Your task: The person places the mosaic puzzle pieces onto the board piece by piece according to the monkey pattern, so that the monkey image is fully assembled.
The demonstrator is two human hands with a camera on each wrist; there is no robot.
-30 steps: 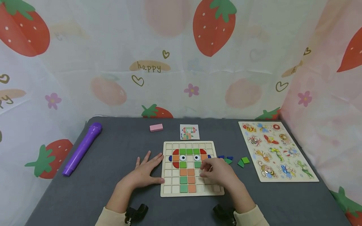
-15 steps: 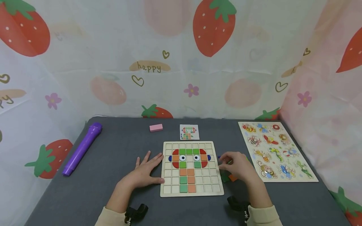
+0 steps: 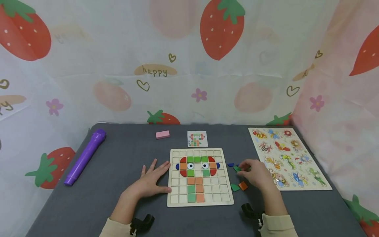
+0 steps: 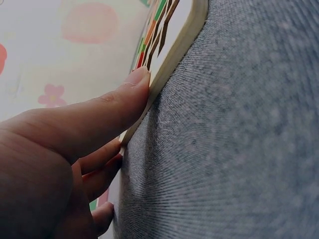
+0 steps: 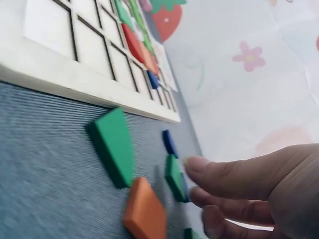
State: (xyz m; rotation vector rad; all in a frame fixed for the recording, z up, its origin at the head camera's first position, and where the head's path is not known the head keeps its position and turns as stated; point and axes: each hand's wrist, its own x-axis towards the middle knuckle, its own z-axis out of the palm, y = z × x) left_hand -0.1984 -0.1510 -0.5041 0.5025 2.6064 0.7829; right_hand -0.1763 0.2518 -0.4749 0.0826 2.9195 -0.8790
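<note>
A wooden grid board (image 3: 214,198) holds coloured tiles set in the shape of a figure with two eye tiles (image 3: 190,166). My left hand (image 3: 149,182) lies at its left side with fingers spread; in the left wrist view the thumb (image 4: 119,102) touches the board's edge. My right hand (image 3: 257,173) is right of the board, over loose pieces. Its thumb and forefinger are apart beside a green piece (image 5: 174,177), with no piece plainly held. Nearer me lie a green curved-edge piece (image 3: 235,188) and an orange tile (image 3: 243,186). A blue piece (image 3: 230,165) lies farther back.
Behind the board lies a small picture card (image 3: 197,139), with a pink block (image 3: 162,134) to its left. A purple microphone-shaped object (image 3: 86,157) lies far left. An insect puzzle board (image 3: 308,184) takes up the right side. Patterned cloth (image 3: 177,49) hangs behind.
My right hand has moved right, from over the board to the loose pieces. A red piece at the figure's lower right and a blue one beside it now show fully. The left hand stays put.
</note>
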